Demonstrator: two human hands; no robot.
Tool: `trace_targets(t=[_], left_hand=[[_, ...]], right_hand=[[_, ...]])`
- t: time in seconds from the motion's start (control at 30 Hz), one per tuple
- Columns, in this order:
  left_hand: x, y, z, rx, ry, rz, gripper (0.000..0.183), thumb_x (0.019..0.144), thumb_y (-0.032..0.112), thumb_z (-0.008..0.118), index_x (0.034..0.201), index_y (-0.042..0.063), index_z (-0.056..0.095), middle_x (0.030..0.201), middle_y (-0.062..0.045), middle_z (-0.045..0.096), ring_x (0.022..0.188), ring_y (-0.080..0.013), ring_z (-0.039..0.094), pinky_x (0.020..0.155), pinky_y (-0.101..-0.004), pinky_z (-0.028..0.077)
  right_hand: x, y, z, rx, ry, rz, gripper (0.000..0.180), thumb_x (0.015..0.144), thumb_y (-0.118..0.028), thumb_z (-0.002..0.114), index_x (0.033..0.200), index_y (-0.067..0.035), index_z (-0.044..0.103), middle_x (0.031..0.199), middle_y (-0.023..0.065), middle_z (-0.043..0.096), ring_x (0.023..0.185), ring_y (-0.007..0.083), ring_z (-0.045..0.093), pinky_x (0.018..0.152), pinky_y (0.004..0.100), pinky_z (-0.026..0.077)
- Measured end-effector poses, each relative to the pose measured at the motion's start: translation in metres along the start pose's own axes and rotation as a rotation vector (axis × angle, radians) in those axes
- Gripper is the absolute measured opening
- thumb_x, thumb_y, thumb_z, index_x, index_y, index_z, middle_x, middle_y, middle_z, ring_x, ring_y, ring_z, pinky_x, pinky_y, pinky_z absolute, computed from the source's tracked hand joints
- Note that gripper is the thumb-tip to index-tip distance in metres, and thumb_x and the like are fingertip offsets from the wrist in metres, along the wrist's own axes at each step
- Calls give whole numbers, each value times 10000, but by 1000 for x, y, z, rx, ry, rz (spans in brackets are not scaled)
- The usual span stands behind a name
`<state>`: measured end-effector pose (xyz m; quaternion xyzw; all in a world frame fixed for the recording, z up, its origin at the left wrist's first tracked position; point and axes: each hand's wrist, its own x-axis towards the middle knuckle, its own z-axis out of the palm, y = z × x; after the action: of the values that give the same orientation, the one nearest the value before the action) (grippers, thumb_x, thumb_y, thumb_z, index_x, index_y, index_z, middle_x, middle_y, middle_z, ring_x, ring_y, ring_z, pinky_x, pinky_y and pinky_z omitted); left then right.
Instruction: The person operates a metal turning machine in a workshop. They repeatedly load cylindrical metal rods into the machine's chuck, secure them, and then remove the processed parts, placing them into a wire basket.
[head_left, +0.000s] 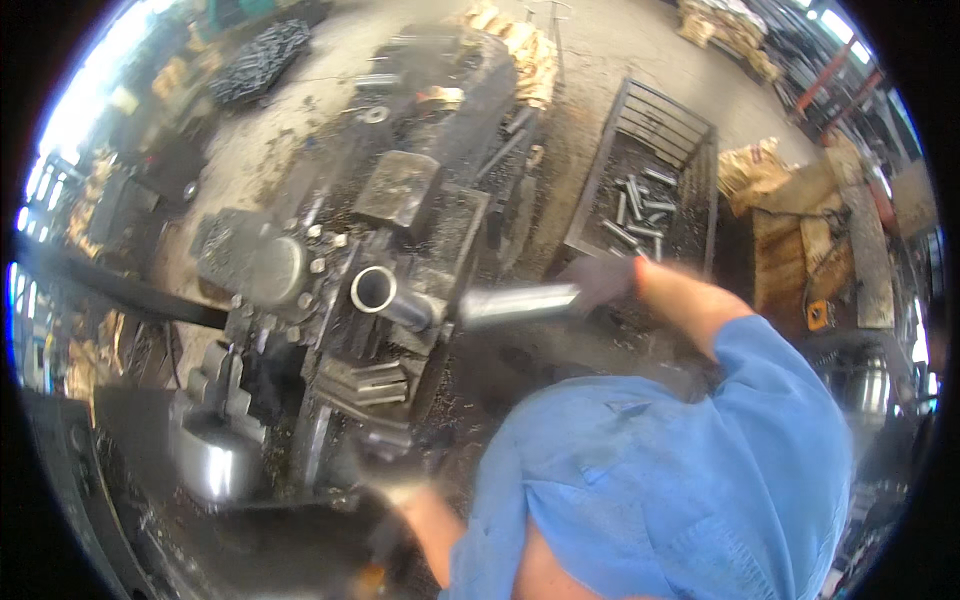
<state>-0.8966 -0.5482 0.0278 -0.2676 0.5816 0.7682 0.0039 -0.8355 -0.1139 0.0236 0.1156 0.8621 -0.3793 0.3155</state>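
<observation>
My right hand (606, 283), in a dark glove, grips one end of a shiny metal tube or bar (521, 302). Its blurred far end points left toward the machine's carriage. Low on the left is my left hand (386, 457), also gloved and badly smeared by motion, close to the front of a lathe-like machine; whether it holds anything cannot be made out. A hollow metal tube (409, 309) rests on the carriage, its open end turned up toward me. Stepped jaws stand on a round metal chuck (217, 457) beyond my left hand.
Several short metal pieces lie in a barred metal bin (574, 225) at the upper right. A square block (397, 187) and loose V-shaped metal pieces (367, 386) sit on the machine. Wooden boards (795, 255) stand right of the bin. Dark chips litter the machine bed.
</observation>
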Motion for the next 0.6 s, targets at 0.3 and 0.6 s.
trace_targets(t=[0.3, 0.6], left_hand=[[-26, 26, 4, -156, -18, -254, 324, 1089, 170, 595, 1362, 4, 649, 1181, -157, 743, 1004, -220, 755, 803, -366, 695], [-17, -2, -15, -460, -444, -537, 724, 970, 576, 806, 1511, 156, 570, 1261, -72, 695, 1029, -260, 720, 886, -469, 620]], right_hand=[[-19, 162, -86, -122, 401, 667, 615, 876, -454, 811, 1349, -71, 722, 1151, 207, 791, 1036, 323, 775, 909, 462, 601], [76, -143, -15, -18, 379, -617, 892, 831, -344, 881, 1617, -135, 514, 1325, 225, 765, 1142, 393, 772, 1016, 479, 599]])
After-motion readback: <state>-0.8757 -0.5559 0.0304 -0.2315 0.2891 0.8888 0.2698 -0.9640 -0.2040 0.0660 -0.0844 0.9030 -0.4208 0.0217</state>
